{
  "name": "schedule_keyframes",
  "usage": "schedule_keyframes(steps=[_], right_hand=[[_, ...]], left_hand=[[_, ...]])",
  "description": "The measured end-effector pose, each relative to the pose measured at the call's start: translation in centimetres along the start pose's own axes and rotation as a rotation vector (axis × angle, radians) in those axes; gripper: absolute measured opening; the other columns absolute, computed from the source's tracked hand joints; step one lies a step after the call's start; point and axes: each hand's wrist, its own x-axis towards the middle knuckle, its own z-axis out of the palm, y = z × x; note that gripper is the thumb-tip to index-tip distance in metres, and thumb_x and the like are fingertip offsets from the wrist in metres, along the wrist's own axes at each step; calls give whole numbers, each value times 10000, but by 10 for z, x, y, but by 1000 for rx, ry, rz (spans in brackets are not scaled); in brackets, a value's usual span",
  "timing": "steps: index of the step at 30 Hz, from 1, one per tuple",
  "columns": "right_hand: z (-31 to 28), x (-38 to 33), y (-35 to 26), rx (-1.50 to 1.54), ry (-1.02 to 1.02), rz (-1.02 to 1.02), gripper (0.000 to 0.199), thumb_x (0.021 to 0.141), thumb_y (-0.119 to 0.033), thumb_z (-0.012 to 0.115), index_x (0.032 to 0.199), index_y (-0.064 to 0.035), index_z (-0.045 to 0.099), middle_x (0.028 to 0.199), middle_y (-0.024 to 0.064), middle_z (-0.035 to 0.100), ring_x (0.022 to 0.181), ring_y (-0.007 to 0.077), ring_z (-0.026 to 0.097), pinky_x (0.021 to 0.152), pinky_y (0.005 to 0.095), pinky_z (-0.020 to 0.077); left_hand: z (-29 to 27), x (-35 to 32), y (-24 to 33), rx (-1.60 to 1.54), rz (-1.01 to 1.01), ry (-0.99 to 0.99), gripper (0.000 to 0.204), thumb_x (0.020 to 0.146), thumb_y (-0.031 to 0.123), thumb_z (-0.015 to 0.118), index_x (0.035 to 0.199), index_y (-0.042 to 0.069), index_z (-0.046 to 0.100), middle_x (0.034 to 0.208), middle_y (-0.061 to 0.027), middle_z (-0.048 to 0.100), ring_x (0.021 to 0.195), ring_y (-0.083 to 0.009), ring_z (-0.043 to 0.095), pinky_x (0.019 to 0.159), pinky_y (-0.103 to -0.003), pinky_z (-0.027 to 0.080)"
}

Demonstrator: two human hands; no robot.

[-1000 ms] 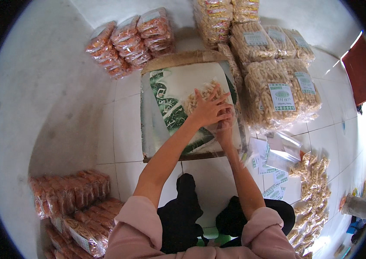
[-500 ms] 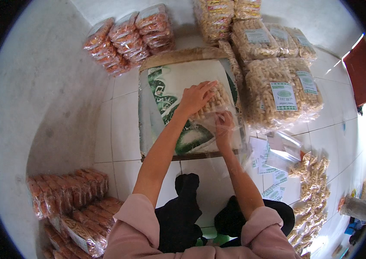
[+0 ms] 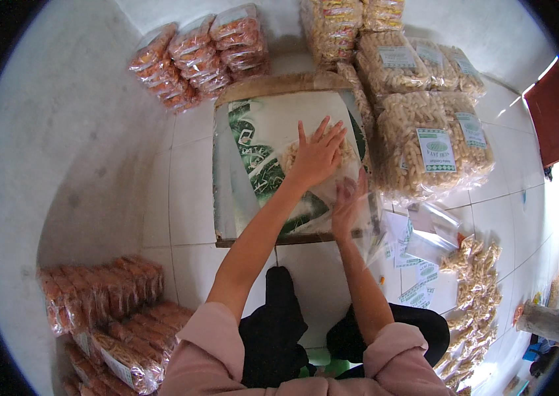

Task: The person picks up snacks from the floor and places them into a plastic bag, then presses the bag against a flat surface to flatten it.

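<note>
A clear plastic bag of pale, stick-shaped snacks (image 3: 347,157) lies flat on a low board (image 3: 227,198) covered with a white and green printed sheet. Across the snacks rests my left hand (image 3: 319,156), open, palm down with fingers spread. My right hand (image 3: 347,206) is at the loose, near end of the bag, by the board's right side. Motion smears its fingers and clear film overlaps them, so its grip cannot be made out. Thin see-through plastic (image 3: 375,237) trails past the board's near right corner.
Large snack packs (image 3: 418,142) stand close against the board's right side. Printed labels (image 3: 418,294) and clear empty bags (image 3: 432,234) lie on the tiles, beside small filled bags (image 3: 474,290). Reddish packs (image 3: 200,59) are stacked at the far left, more packs (image 3: 104,297) at near left.
My left hand has shifted slightly right and spread its fingers over the snacks. My right hand has moved slightly right and nearer me, along the bag's loose end.
</note>
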Motion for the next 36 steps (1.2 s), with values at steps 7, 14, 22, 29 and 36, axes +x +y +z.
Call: schedule_keyframes(steps=[7,14,22,29,36], right_hand=[[3,26,9,-301,-108,-167,446,887,-277,472,1234,-5,409,1240,218,391,1114,326,434,884,356,395],[20,26,11,1093,16,364,452,802,8,563,1225,1,405,1205,146,388,1063,252,468,827,313,460],[-9,-1,25,20,-8,110,427,791,-47,604,1175,0,423,1143,123,415,963,194,509,781,296,468],[24,-12,-5,-169,-242,39,342,786,-53,586,1117,-25,503,1085,146,460,870,239,545,750,322,454],[36,-6,14,-357,-195,-85,328,795,-5,542,1120,-25,502,1098,161,444,870,264,540,726,326,454]], left_hand=[[5,-4,3,-110,49,-24,410,898,299,376,1300,217,363,1374,58,301,1309,-208,179,969,-666,58],[6,-2,-4,-175,106,-24,369,898,292,383,1267,281,400,1371,61,315,1315,-200,170,954,-677,86],[-7,-36,-26,-645,-634,467,515,838,314,530,1259,69,362,1237,-149,384,1173,-318,332,984,-506,196],[3,-80,-1,-801,-981,186,805,744,445,622,1273,-61,287,1164,-223,392,1084,-365,389,926,-413,315],[8,-79,-5,-912,-878,127,773,767,436,596,1283,-60,304,1127,-232,421,1029,-343,457,875,-379,379]])
